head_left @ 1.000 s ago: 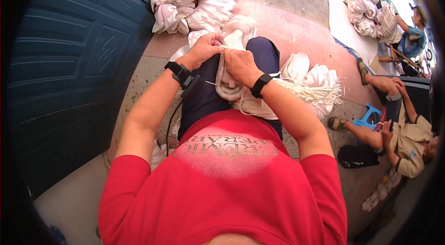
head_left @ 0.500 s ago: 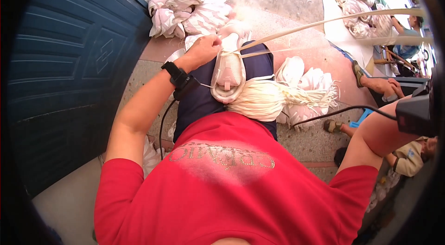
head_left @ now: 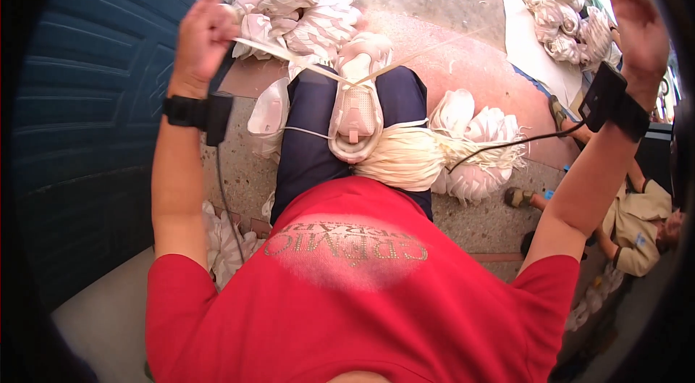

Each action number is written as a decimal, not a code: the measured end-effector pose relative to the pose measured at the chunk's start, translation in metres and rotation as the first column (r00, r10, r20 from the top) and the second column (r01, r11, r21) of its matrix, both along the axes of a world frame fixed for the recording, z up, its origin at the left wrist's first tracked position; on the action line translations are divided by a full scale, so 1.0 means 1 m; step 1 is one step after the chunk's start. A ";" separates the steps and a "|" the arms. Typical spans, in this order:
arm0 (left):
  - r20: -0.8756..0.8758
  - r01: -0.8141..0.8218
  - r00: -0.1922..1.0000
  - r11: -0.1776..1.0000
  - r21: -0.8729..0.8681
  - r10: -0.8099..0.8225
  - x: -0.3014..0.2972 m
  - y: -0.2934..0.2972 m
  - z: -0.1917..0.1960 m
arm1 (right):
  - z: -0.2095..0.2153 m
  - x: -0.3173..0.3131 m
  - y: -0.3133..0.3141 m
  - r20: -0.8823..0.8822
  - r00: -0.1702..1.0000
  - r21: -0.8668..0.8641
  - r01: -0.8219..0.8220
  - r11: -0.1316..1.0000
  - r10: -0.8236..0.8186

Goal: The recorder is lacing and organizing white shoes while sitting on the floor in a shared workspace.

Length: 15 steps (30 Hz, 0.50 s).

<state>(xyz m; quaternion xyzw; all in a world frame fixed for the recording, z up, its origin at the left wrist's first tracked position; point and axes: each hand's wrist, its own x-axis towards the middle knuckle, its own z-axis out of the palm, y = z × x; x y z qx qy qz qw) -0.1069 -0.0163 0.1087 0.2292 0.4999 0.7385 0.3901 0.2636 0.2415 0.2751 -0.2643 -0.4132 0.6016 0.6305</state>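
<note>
A pale pink and white sneaker lies on my lap between my thighs, heel toward me. Cream shoelace ends spread from its upper part to both sides. My left hand, raised at the upper left and slightly blurred, is closed on one end, which runs taut to the shoe. High at the right edge, my right hand has a pale strip across its fingers. The other end runs faintly toward it, washed out by glare. A tied bundle of cream laces rests on my right thigh.
Piles of similar shoes lie ahead, to the right and at the far right. A single shoe is by my left leg. A dark blue panelled door stands left. Another person sits right. Cables hang from my wrist devices.
My left hand has moved from beside the shoe up and left, drawing a lace end out. My right hand has come into view at the upper right. The sneaker stays on my lap.
</note>
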 end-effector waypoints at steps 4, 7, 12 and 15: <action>0.038 -0.373 0.928 0.927 0.040 0.371 -0.132 -0.084 -0.016 | -0.101 0.100 0.062 0.116 0.956 -0.110 -0.256 0.960 0.268; 0.041 -0.297 0.952 0.949 -0.106 0.302 -0.112 -0.085 -0.039 | -0.180 0.031 0.004 0.625 0.727 -0.198 -0.204 0.959 0.283; -0.116 0.124 0.976 0.905 -0.407 -0.186 -0.007 -0.023 -0.101 | -0.284 -0.038 -0.106 0.757 0.276 -0.357 -0.585 0.729 0.592; -0.019 0.309 0.928 0.795 -0.521 -0.373 0.071 -0.005 -0.113 | -0.313 -0.059 -0.129 0.923 0.209 -0.131 -0.617 0.776 0.322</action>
